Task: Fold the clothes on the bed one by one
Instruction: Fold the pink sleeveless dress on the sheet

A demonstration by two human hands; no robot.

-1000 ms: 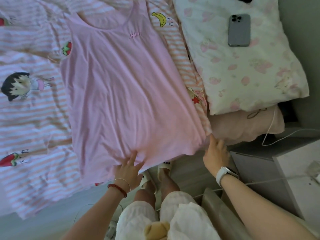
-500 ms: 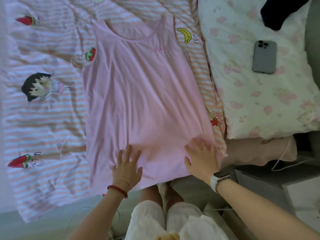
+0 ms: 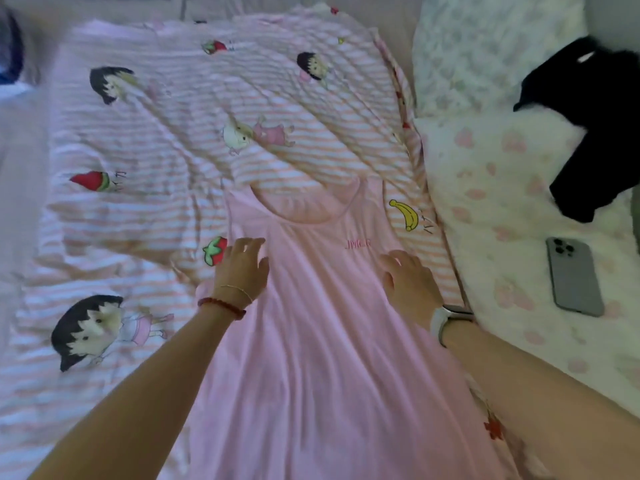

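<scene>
A pale pink sleeveless top (image 3: 322, 334) lies flat on the bed, neckline away from me, hem toward me. My left hand (image 3: 242, 268) rests flat on its left side just below the armhole, fingers spread. My right hand (image 3: 410, 280), with a white watch on the wrist, lies flat on the top's right edge below the small embroidered lettering. Neither hand grips the fabric. A black garment (image 3: 595, 129) lies crumpled on the pillow at the right.
A striped pink quilt (image 3: 173, 150) with cartoon prints covers the bed under the top. A floral pillow (image 3: 502, 188) lies at the right with a grey phone (image 3: 573, 275) on it. A dark item (image 3: 12, 53) shows at the far left edge.
Both hands slid from the hem up the pink top to its chest area, staying flat. The view tilted up over the bed, and the black garment came fully into sight.
</scene>
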